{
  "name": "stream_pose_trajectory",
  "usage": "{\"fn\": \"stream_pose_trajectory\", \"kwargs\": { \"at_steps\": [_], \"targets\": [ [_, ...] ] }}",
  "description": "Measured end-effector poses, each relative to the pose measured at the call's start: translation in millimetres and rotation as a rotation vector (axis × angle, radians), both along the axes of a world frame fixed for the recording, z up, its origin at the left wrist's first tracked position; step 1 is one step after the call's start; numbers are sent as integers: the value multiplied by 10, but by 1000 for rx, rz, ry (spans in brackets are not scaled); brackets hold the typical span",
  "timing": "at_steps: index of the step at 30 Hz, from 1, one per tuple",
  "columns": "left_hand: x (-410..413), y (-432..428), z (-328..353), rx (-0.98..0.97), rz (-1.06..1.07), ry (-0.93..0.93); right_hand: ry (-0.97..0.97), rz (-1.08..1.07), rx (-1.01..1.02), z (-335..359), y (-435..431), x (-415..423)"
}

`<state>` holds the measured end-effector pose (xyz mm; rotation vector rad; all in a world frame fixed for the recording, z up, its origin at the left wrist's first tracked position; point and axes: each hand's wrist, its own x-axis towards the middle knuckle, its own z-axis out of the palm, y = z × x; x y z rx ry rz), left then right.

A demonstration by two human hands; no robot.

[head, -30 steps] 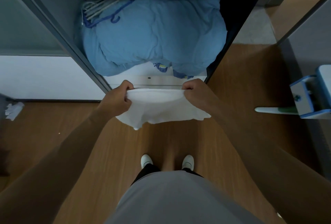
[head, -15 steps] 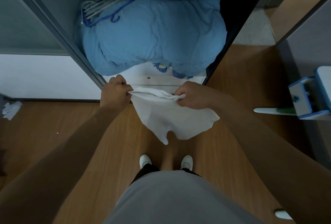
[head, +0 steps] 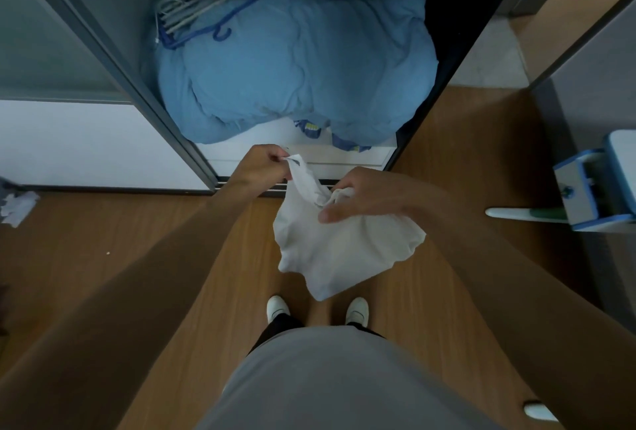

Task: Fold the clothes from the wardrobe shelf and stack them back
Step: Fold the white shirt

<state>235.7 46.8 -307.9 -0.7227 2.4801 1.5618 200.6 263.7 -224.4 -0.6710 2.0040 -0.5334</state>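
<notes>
White garment (head: 339, 247) hangs in front of the wardrobe (head: 113, 51), over the floor; your left hand (head: 263, 168) pinches its top corner, right hand (head: 358, 197) grips bunched cloth. Mid-fold, likely; next, find matching edges

- Dim, even indoor light with a cool cast; no glare anywhere.
- Strongest brightness at the upper right of the frame; the wardrobe's (head: 444, 34) right interior falls into near-black shadow.
- Forearms along the lower corners are dark and soft.
- Wide-angle bending slants straight edges at left and right.
- Overall slightly soft, low contrast.
</notes>
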Motion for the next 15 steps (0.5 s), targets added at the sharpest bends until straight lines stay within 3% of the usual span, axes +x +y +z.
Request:
{"fn": "stream_pose_trajectory", "kwargs": {
  "at_steps": [6,10,15],
  "targets": [
    [-47,0,-2,-12,89,-181,332,-8,-65,-97,23,-26],
    [-59,88,66,188,84,-76,242,-108,-121,-59,5,-1],
    [-31,267,202,419,-185,74,180,-212,-151,-5,13,-41]
  ]
}}
